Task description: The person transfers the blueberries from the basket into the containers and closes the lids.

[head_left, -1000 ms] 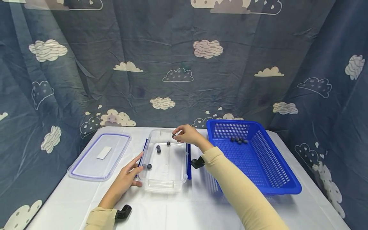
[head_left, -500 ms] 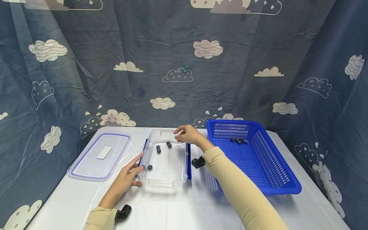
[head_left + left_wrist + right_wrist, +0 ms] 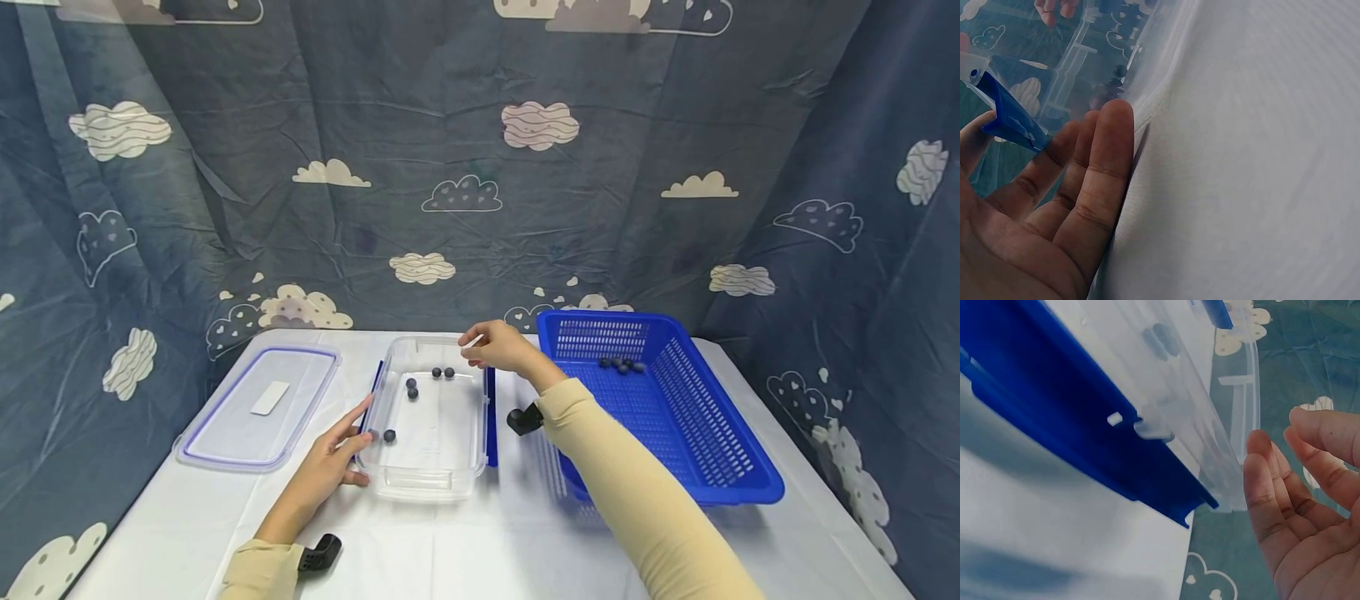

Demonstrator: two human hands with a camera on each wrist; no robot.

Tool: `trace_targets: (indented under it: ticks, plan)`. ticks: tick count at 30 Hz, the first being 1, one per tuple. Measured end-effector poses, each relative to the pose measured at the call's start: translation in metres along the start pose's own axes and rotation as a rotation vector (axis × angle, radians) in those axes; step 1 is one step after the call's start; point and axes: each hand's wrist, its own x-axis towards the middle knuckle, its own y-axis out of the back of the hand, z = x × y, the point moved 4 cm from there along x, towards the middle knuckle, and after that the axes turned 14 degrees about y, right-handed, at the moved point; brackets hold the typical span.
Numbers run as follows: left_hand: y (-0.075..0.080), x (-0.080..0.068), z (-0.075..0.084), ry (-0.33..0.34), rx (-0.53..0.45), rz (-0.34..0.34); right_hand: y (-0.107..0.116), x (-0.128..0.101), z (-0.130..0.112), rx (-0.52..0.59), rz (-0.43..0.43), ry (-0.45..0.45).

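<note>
While the right hand (image 3: 501, 348) lifts away empty, another dark berry sits in the clear box (image 3: 431, 487).

A second ago those fingers pinched a berry over the far end; now they hang loose and five berries (image 3: 448, 372) dot the box in mid-frame, so that drop is done. The left hand (image 3: 330, 465) lies flat, fingers straight against the box's near-left wall. More berries (image 3: 621, 364) wait in the blue basket (image 3: 738, 483) at right. The lid (image 3: 255, 406) lies left on the white table (image 3: 465, 542); cloud-print cloth (image 3: 480, 167) fills the upper frame.

Glossy clear plastic container (image 3: 431, 467), perforated blue plastic basket (image 3: 697, 433), matt white tablecloth (image 3: 480, 550)
</note>
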Motion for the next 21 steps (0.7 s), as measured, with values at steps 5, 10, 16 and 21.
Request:
trace_targets:
  ticks: [5,10,16,21]
  plan:
    - [0.000,-0.001,0.000,-0.006,-0.002,-0.007,0.008,-0.004,0.002,0.002,0.002,-0.006]
    - [0.000,-0.001,0.000,-0.006,-0.008,-0.010,0.016,-0.009,0.006,0.001,0.016,-0.008]
    - [0.000,-0.002,0.000,-0.005,-0.012,-0.010,0.027,-0.013,0.011,0.007,0.029,-0.001]
    - [0.000,-0.003,0.000,-0.008,-0.016,-0.017,0.039,-0.018,0.017,0.019,0.051,-0.018]
